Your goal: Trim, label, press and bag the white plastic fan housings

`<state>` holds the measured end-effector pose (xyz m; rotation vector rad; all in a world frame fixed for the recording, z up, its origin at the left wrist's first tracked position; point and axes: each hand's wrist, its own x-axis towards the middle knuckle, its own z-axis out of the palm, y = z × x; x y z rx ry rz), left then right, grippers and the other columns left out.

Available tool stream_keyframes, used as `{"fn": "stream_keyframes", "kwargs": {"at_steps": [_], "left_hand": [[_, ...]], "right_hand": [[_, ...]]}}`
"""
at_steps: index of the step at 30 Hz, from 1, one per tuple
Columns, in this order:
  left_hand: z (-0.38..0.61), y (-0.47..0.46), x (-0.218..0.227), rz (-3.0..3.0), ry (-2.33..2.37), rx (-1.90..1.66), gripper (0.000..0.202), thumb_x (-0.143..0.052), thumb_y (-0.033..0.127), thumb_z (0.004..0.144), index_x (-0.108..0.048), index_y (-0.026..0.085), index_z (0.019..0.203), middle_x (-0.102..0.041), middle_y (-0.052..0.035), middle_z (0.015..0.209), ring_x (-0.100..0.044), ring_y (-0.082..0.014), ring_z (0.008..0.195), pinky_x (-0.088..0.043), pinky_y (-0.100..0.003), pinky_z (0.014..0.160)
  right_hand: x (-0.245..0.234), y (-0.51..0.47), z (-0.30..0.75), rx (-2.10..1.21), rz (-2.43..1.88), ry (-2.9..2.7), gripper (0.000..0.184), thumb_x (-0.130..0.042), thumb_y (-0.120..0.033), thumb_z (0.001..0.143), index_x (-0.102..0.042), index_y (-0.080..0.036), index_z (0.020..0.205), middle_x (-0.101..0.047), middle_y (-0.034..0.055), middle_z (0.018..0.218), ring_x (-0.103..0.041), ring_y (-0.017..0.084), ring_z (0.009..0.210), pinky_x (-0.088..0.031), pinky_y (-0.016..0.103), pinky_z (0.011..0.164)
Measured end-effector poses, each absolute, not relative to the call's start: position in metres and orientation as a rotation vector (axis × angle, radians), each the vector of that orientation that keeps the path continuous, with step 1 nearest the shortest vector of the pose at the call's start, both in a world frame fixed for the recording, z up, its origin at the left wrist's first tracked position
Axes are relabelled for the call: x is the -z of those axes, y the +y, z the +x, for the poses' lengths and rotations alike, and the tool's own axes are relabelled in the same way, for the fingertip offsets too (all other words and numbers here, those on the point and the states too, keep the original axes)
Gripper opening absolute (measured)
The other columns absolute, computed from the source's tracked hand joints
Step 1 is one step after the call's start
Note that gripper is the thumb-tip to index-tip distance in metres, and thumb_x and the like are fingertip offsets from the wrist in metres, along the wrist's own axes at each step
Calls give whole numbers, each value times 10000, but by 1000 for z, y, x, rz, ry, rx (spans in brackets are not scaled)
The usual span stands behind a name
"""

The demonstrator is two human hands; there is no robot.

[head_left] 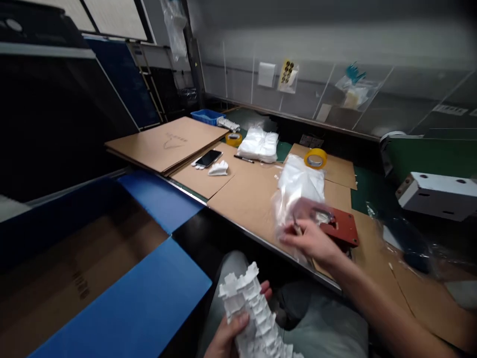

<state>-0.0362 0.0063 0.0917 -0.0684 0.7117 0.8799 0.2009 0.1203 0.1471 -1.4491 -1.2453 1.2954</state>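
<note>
Cardboard [249,199] covers bench [364,186] beneath plastic bag [298,189].

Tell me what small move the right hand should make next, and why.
Probably draw the clear plastic bag toward the lap. The right hand seems to pinch its near edge on the cardboard-covered bench, while the left hand holds the white toothed stack low in the lap, apart from the bag.

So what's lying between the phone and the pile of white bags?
A black pen lies there on the cardboard, shown in the head view.
</note>
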Motion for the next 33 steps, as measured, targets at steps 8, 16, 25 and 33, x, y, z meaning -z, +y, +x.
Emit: {"fn": "stream_keyframes", "kwargs": {"at_steps": [8,16,25,33], "left_hand": [[-15,-10,-73,21,982,-771,219,-795,133,743,-744,104,955,-779,-106,826,-736,-256,766,-575,-389,833],[-16,-18,-52,31,1044,-634,314,-794,125,751,-698,92,1048,-776,-122,906,-735,-262,807,-594,-405,809],[-24,5,-32,-39,1005,-502,261,-723,155,814,-674,88,1061,-769,-109,925,-739,-255,861,-586,-445,888],[-41,24,-55,438,887,-442,553,-829,129,675,-658,134,1200,-758,-97,992,-713,-255,884,-563,-320,772]], "right_hand": [[-62,-16,158,-1640,-1557,-904,356,-771,-520,749,-735,-169,705,-660,34,665,-566,168,658,-428,267,576],[-60,-61,184,-1536,-1537,-453,335,-766,-508,786,-686,-182,799,-717,60,829,-280,34,398,-139,237,364],[-74,-83,216,-1449,-1292,-107,282,-831,-360,731,-618,-208,835,-422,-37,607,-406,82,524,-215,136,331],[-71,-73,206,-1106,-1408,-187,229,-775,-367,836,-685,-185,941,-368,-84,548,-360,47,472,-307,160,416]]}}
